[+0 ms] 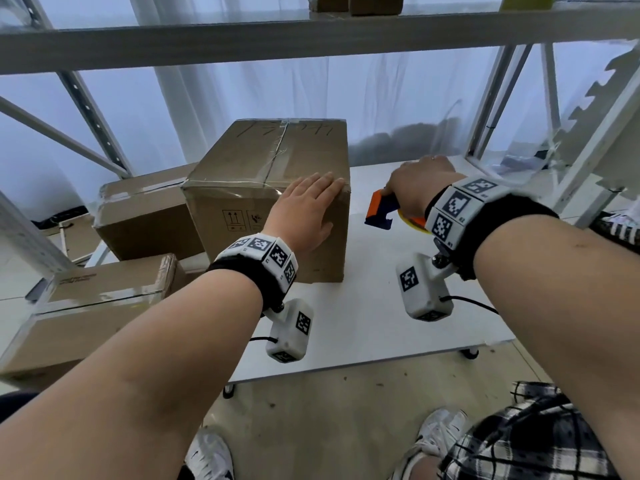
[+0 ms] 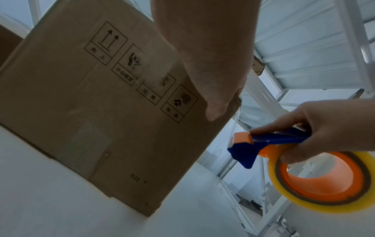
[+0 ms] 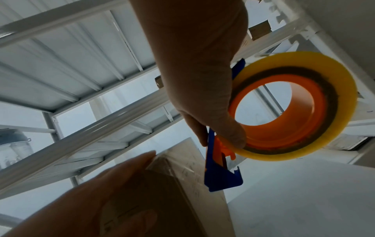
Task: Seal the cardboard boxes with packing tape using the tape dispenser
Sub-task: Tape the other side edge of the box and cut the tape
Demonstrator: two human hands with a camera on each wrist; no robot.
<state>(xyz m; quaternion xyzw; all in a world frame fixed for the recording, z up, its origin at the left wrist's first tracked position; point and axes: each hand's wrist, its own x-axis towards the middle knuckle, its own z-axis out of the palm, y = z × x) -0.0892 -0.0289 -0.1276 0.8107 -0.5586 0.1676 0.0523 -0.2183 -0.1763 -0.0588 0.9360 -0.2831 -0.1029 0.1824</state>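
A tall cardboard box (image 1: 242, 168) stands on the white table (image 1: 381, 323), clear tape along its top seam and front edge. My left hand (image 1: 308, 206) lies flat with straight fingers over the box's near right top corner; the left wrist view shows its thumb (image 2: 215, 110) against the printed side (image 2: 91, 104). To the right of the box, my right hand (image 1: 415, 181) grips the blue and orange tape dispenser (image 1: 381, 213) above the table. Its yellowish tape roll (image 3: 294, 105) sits on an orange core, my thumb (image 3: 233, 134) inside the ring. The blue blade end (image 3: 223, 179) points toward the box.
Two more taped cardboard boxes (image 1: 145, 216) (image 1: 86, 313) lie left of the tall one. White metal shelving (image 1: 311, 39) crosses overhead and its uprights (image 1: 588, 150) stand at the right. The table's near edge (image 1: 363, 365) is just ahead of my feet.
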